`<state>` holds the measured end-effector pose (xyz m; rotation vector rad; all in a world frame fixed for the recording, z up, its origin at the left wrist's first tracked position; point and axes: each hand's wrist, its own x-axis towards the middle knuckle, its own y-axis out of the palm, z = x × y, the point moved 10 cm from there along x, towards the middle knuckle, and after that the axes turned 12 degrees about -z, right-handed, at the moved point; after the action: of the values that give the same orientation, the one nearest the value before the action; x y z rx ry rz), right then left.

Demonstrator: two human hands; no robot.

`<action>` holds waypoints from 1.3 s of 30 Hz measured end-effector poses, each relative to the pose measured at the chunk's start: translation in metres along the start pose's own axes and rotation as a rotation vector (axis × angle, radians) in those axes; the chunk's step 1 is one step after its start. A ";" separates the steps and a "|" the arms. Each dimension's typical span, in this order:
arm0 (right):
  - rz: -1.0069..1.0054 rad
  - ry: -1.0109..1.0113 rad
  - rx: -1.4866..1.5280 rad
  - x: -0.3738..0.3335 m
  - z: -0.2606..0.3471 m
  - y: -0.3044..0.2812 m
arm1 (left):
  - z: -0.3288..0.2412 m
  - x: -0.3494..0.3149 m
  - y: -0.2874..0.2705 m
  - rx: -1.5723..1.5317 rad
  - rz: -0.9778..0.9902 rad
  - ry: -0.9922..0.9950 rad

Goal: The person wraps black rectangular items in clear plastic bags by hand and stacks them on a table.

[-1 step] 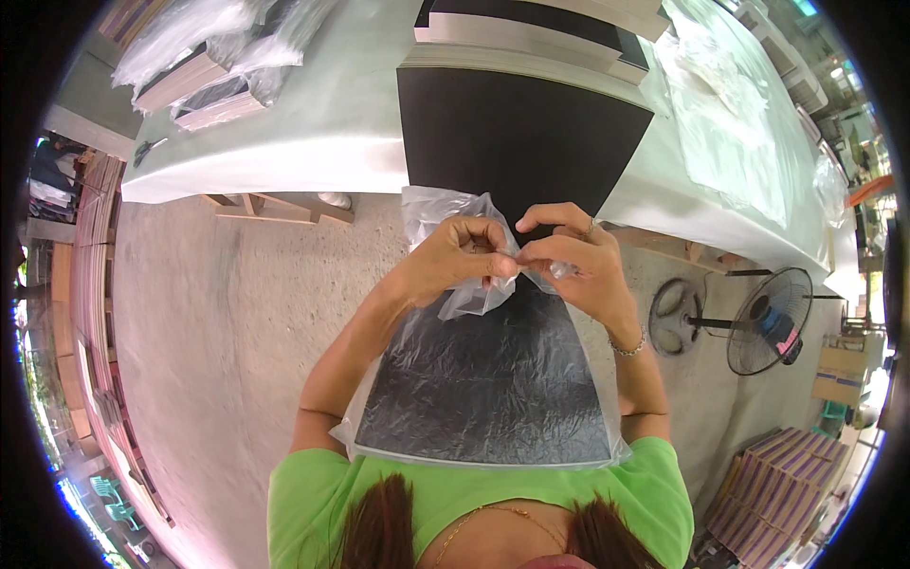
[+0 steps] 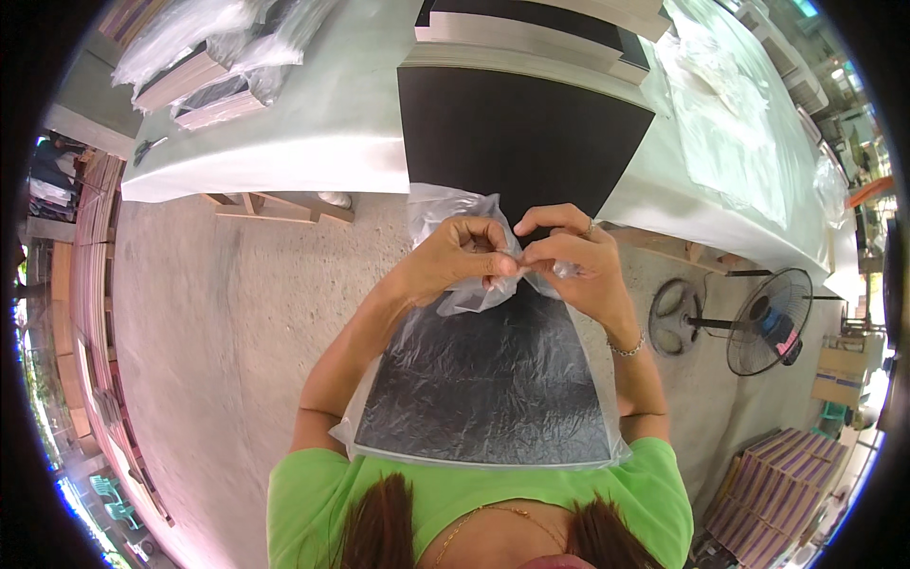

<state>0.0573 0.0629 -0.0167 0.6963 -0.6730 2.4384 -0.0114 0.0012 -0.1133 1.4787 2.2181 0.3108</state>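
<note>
A black flat panel (image 2: 493, 379) lies inside a clear plastic bag (image 2: 453, 204), close against my body. The bag's far end is gathered up over the panel. My left hand (image 2: 466, 254) pinches the gathered plastic between thumb and fingers. Right beside it, my right hand (image 2: 572, 254) pinches the same gathered plastic, thumb and index finger meeting the left fingertips. What lies between the fingertips is partly hidden. Just beyond the hands stands a stack of black boards (image 2: 521, 133) with pale edges, at the table's front edge.
The table (image 2: 313, 156) has a pale green-white cover. Plastic-wrapped bundles (image 2: 223, 81) and scissors (image 2: 149, 150) lie at its left, loose clear plastic sheets (image 2: 725, 104) at its right. A black standing fan (image 2: 770, 321) is on the floor to my right, near a striped stack (image 2: 777, 488).
The gathered plastic at the bag's far end has shifted slightly to the right. Both hands stay almost in place, still pinching.
</note>
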 end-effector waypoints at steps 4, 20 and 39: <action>-0.095 0.302 0.427 -0.011 -0.028 -0.011 | 0.019 0.002 -0.027 -0.029 -0.090 -0.060; 0.207 0.980 0.452 -0.061 -0.080 -0.007 | -0.029 0.019 0.008 0.377 -0.011 0.315; -0.728 1.416 1.030 -0.183 -0.124 -0.036 | -0.023 0.013 -0.061 -0.997 0.039 0.071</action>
<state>0.1717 0.1003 -0.2056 -0.5035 1.1951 1.7404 -0.0762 -0.0100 -0.1220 0.9338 1.6243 1.2653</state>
